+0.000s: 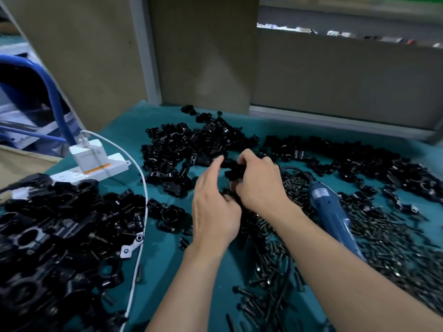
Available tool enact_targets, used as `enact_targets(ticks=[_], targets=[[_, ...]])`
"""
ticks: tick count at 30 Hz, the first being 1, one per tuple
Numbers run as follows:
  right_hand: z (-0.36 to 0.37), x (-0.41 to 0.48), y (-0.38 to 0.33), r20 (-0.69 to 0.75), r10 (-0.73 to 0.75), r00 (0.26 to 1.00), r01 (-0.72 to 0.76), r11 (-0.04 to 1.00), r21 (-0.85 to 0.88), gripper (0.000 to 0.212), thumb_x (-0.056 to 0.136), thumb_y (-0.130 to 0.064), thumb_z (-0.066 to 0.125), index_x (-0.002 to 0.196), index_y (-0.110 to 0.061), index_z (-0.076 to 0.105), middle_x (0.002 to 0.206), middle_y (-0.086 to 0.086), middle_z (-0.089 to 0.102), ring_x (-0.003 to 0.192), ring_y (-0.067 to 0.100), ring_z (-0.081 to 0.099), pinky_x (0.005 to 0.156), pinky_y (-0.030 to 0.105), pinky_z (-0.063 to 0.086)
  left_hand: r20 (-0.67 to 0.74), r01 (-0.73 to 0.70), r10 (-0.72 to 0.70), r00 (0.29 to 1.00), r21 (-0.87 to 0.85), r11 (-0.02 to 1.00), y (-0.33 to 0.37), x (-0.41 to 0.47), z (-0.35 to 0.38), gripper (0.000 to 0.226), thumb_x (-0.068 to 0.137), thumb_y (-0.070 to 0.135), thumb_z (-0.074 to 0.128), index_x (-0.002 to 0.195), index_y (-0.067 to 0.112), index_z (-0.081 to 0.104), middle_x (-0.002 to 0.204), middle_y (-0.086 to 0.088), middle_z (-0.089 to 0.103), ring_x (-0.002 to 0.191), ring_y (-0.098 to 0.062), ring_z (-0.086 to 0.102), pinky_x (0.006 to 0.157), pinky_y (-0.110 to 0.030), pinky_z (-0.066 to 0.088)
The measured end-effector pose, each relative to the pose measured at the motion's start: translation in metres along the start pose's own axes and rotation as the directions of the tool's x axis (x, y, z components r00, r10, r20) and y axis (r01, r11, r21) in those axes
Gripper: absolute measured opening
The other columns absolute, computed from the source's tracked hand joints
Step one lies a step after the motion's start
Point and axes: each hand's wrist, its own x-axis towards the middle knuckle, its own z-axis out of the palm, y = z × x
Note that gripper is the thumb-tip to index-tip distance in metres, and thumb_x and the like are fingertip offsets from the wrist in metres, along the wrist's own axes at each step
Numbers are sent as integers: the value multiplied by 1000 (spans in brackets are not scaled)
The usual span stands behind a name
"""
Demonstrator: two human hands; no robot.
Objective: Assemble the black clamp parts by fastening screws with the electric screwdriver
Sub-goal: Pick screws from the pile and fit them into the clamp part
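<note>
1. Fingers (250,157) of the right hand (261,185) curl round a black clamp part (233,169), held above mid-table between both hands.
2. Left hand (213,212): index finger straight, tip touching the part's left side. I cannot tell whether its other fingers grip.
3. Part looks glossy black and blocky; finer detail is blurred.
4. Blue electric screwdriver (332,212) lies just right of the right wrist, on a spread of dark screws (388,248). I cannot read its pale label.
5. Clamp heaps (177,149) lie far, far right and near left.
6. Surface is a teal table cover (165,262). White power strip (105,170), charger (90,153) and white cable (144,200) sit left.
7. Beige panels (203,56) stand at the far edge.
</note>
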Motion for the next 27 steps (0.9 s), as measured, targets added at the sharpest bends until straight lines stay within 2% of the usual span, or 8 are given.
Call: enact_targets(ticks=[4, 9, 12, 16, 18, 22, 24, 27], targets=[[-14, -21, 8, 39, 167, 985, -171, 940, 294, 46, 75, -35, 88, 103, -33, 52, 97, -13, 63, 94, 16, 59, 71, 31, 45, 32, -88, 96, 995, -193, 977, 7, -3, 1, 88, 87, -2, 60, 154, 49, 35, 136, 24, 50, 123, 5, 51, 99, -19, 45], [-18, -51, 22, 121, 333, 935, -342, 756, 558, 42, 67, -34, 94, 100, -32, 69, 84, -11, 75, 85, 13, 73, 85, 40, 60, 261, 146, -26, 965, -450, 881, 9, 2, 3, 80, 66, 23, 63, 141, 48, 56, 129, 26, 59, 107, 15, 60, 97, -27, 48], [-19, -57, 29, 154, 406, 901, -419, 720, 553, 43, 65, -45, 94, 98, -39, 66, 79, -15, 71, 83, 8, 71, 87, 40, 60, 382, 250, -87, 920, -400, 882, 10, 3, 8, 54, 80, 30, 67, 132, 45, 64, 129, 23, 64, 115, 12, 59, 109, -34, 48], [-26, -56, 34, 279, 305, 911, -408, 770, 490, 75, 62, -34, 94, 129, -44, 63, 105, -8, 73, 97, 18, 73, 94, 44, 58, 446, 363, -165, 880, -408, 838, 2, 9, 10, 42, 100, 10, 65, 132, 36, 64, 138, 6, 64, 125, -10, 62, 109, -45, 52], [-26, -55, 38, 298, 309, 903, -427, 716, 553, 73, 65, -23, 94, 129, -42, 64, 110, -2, 73, 98, 20, 73, 96, 45, 58, 440, 380, -163, 883, -467, 798, 2, 11, 11, 46, 100, 4, 64, 133, 36, 63, 135, 7, 67, 119, -9, 68, 100, -39, 56], [-30, -53, 44, 366, 342, 866, -492, 445, 748, 58, 75, -11, 89, 126, -27, 67, 98, -2, 79, 95, 17, 74, 90, 40, 58, 245, 354, -256, 935, -587, 728, 3, 13, 10, 32, 100, 11, 65, 122, 34, 68, 111, 11, 78, 95, -10, 73, 84, -31, 54], [-33, -47, 44, 354, 378, 856, -509, 492, 706, 52, 78, -15, 86, 125, -26, 68, 93, -7, 76, 89, 7, 68, 72, 24, 49, 138, 348, -351, 926, -670, 655, 2, 17, 4, 25, 99, 8, 63, 111, 27, 74, 97, 6, 80, 71, -13, 65, 70, -27, 54], [-36, -33, 30, 367, 321, 873, -487, 546, 682, 53, 85, -10, 79, 135, -20, 66, 104, -4, 70, 80, 6, 62, 65, 21, 47, 140, 383, -471, 871, -795, 471, 2, 19, -4, 23, 97, -1, 57, 102, 12, 75, 73, 1, 74, 54, -11, 53, 47, -21, 42]])
